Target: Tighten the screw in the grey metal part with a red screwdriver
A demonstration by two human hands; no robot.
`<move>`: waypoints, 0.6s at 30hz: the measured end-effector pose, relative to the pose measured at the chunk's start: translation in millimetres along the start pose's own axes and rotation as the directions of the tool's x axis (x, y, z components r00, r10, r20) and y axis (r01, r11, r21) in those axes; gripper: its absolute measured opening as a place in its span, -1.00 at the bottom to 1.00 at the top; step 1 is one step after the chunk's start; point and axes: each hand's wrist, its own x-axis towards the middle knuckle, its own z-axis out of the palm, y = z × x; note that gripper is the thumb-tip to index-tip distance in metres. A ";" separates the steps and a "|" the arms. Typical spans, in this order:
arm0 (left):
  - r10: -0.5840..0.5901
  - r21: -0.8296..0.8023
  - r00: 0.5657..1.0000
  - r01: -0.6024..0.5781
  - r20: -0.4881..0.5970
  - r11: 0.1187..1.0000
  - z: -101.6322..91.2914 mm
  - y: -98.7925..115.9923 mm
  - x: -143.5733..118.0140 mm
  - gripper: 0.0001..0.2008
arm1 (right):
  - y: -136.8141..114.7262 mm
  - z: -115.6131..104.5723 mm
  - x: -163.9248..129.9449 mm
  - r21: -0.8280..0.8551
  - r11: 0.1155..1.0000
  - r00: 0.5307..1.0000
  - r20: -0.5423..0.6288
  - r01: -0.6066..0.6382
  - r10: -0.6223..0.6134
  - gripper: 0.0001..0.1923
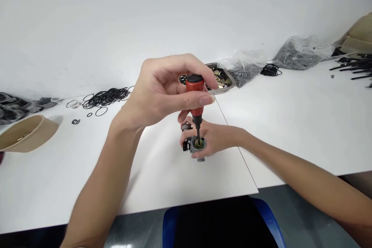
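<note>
Blue seat edge [221, 221] sat nearest the lens, straight below the grey fitting [194, 146]. Fitting rested low on the white table [290, 124], near its front edge, at a seam between two tabletops.

Right hand [217, 139] was wrapped round the fitting from the right, fingers curled and pinching its body; open mouth faced up, greenish inside. Left hand [171, 89] hovered directly above the fitting, thumb and fingers pinched round the red handle of a screwdriver [195, 99]. Shaft stood close to upright, tip down inside the mouth; could not tell what the tip met in there.

Judged step: driving or seating something inside the fitting, mid-turn, not finished. Next move probably called for a twist of the handle between the fingertips, with the shaft kept plumb, light downward pressure and a firm right-hand grip so the body did not spin along.

Behind the fitting: metal tray [230, 82] of small brassy parts. Behind and right: clear bags [247, 68] of dark pieces. Left and behind: pile of black O-rings [107, 97]. Far left of the fitting: brown paper bowl [26, 135].
</note>
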 end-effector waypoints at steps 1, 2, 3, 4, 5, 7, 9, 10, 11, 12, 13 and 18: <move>-0.008 -0.011 1.000 0.008 -0.005 1.000 1.3 -1.0 -0.1 -0.81 | 0.0 0.0 0.2 -0.001 1.000 1.000 -0.001 0.010 -0.010 -0.66; -0.016 -0.027 1.000 0.016 -0.006 0.999 2.4 -2.6 -0.1 -0.77 | 0.1 0.1 0.4 -0.003 1.000 1.000 -0.006 0.023 -0.023 -0.66; -0.024 -0.051 1.000 0.024 -0.002 0.998 3.6 -4.8 0.2 -0.74 | 0.2 0.3 0.6 -0.004 0.999 0.999 -0.011 0.033 -0.033 -0.67; -0.032 -0.081 0.999 0.032 0.004 0.996 4.7 -7.5 0.6 -0.73 | 0.3 0.4 0.7 -0.006 0.999 0.999 -0.014 0.038 -0.038 -0.67; -0.036 -0.113 0.999 0.037 0.010 0.993 5.8 -10.3 1.2 -0.74 | 0.3 0.5 0.8 -0.006 0.999 0.999 -0.013 0.039 -0.039 -0.67; -0.040 -0.158 0.999 0.041 0.009 0.987 7.6 -15.2 2.6 -0.73 | 0.1 0.5 0.7 -0.005 1.000 1.000 -0.006 0.026 -0.026 -0.66; -0.041 -0.159 0.999 0.041 0.004 0.986 8.5 -17.6 3.8 -0.69 | 0.0 0.3 0.5 -0.002 1.000 1.000 0.000 0.017 -0.017 -0.66; -0.039 -0.147 0.999 0.039 0.006 0.988 8.6 -17.7 4.1 -0.66 | 0.0 0.3 0.4 0.001 1.000 1.000 0.002 0.015 -0.015 -0.66; -0.031 -0.132 0.999 0.032 0.009 0.991 8.6 -17.1 4.4 -0.65 | 0.0 0.2 0.3 0.006 1.000 1.000 0.003 0.014 -0.014 -0.66; -0.018 -0.117 1.000 0.019 0.012 0.993 8.4 -16.1 4.5 -0.64 | 0.1 0.3 0.2 0.010 1.000 1.000 0.004 0.013 -0.013 -0.66; -0.001 -0.106 1.000 0.002 0.011 0.994 8.1 -15.0 4.5 -0.64 | 0.2 0.4 0.1 0.012 1.000 1.000 0.004 0.012 -0.012 -0.66; 0.021 -0.113 1.000 -0.020 0.010 0.993 6.5 -12.4 4.5 -0.69 | 0.1 1.0 0.2 -0.007 1.000 1.000 -0.011 0.019 -0.019 -0.66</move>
